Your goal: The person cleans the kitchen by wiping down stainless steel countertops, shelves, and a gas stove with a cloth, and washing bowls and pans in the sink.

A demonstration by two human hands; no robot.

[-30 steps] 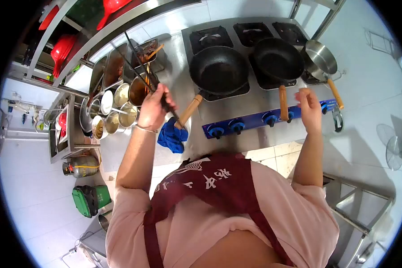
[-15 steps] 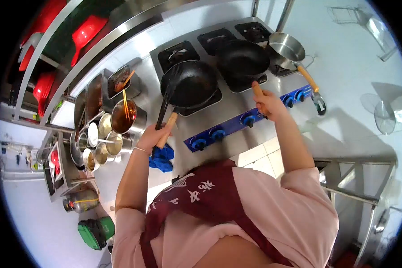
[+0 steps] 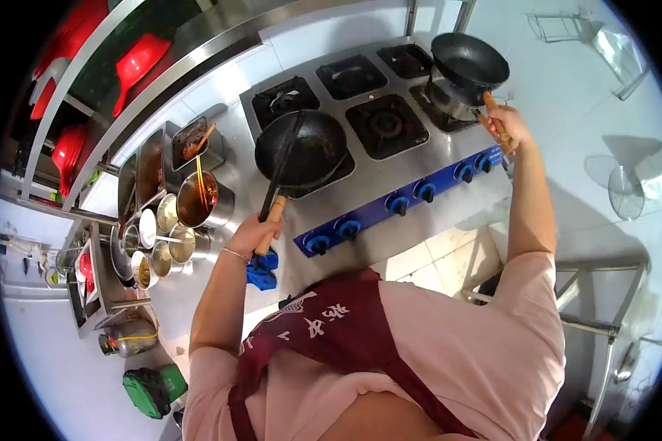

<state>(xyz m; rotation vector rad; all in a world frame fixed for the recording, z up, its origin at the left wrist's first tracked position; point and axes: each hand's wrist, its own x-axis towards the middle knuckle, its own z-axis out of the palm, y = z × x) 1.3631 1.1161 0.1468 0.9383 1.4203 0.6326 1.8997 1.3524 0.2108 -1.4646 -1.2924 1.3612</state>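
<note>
My left hand [image 3: 254, 234] is closed at the wooden handle of a black wok [image 3: 312, 151], which sits on the front left burner. A long black utensil [image 3: 278, 170], its exact kind unclear, runs from the same hand across that wok. Far to the right, my right hand [image 3: 509, 126] grips the wooden handle of a second black wok [image 3: 469, 59]. This wok is over a steel saucepan [image 3: 449, 97] and hides most of it. Whether the two touch, I cannot tell. A blue cloth [image 3: 262, 272] lies just below my left hand.
The steel stove [image 3: 371, 176] has several burners and a blue knob panel [image 3: 375, 209]. To the left stand a pot of red sauce with chopsticks [image 3: 206, 198], several small bowls and metal trays [image 3: 191, 143]. Shelves with red ladles [image 3: 141, 62] rise at upper left.
My right hand has carried the second wok right, off its front middle burner and over the saucepan. That burner is now uncovered. My left hand keeps its hold at the first wok.
</note>
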